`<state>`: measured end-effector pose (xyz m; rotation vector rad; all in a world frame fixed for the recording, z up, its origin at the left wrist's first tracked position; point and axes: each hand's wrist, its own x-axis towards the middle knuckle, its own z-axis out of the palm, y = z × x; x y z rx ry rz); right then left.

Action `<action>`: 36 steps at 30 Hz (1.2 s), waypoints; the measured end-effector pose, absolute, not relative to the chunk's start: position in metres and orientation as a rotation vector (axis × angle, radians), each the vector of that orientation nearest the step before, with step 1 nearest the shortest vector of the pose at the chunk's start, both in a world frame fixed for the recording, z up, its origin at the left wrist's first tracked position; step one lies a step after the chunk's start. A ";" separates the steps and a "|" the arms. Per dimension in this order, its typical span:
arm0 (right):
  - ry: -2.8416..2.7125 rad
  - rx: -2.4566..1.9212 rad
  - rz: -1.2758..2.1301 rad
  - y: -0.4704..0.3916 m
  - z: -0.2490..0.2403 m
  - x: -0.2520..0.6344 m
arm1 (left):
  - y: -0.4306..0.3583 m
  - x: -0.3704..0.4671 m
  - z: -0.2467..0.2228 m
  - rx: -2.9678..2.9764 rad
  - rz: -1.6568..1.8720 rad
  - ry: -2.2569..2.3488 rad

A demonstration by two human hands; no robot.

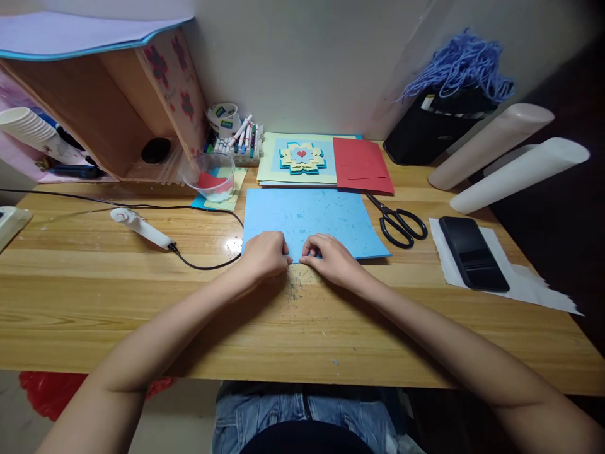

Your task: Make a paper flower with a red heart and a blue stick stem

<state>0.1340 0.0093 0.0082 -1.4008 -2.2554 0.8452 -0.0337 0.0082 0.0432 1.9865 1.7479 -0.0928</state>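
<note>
My sheet [312,217] is light blue, flecked with darker specks. I see yellow-brown grain on the table [212,328], black on the scissors [386,212], red on the card [362,157]. The flower [303,167] layers pale yellow and teal round a red heart [301,154]. My jeans [265,410] are faded blue, the yarn [466,66] periwinkle, the phone [474,253] black. The box [166,98] has a pinkish side with dark blossoms [157,66] edged in red; the cups [31,129] are white.

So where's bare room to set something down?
Bare tabletop lies front left, between the white corded device and left forearm, and front right, between the right forearm and torn white paper. The back is crowded: markers, clear cup, heart card, red paper. Centrally, left hand and right hand crowd the blue sheet.
</note>
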 end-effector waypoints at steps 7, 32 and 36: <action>-2.243 -1.521 0.759 0.011 0.007 0.137 | 0.021 -0.041 0.041 1.979 -0.104 1.705; -2.484 -1.052 0.299 -0.016 -0.004 0.173 | -0.027 -0.006 0.021 2.522 0.169 1.515; -2.446 -1.102 0.445 -0.012 0.003 0.170 | -0.026 -0.004 0.016 2.432 0.298 1.573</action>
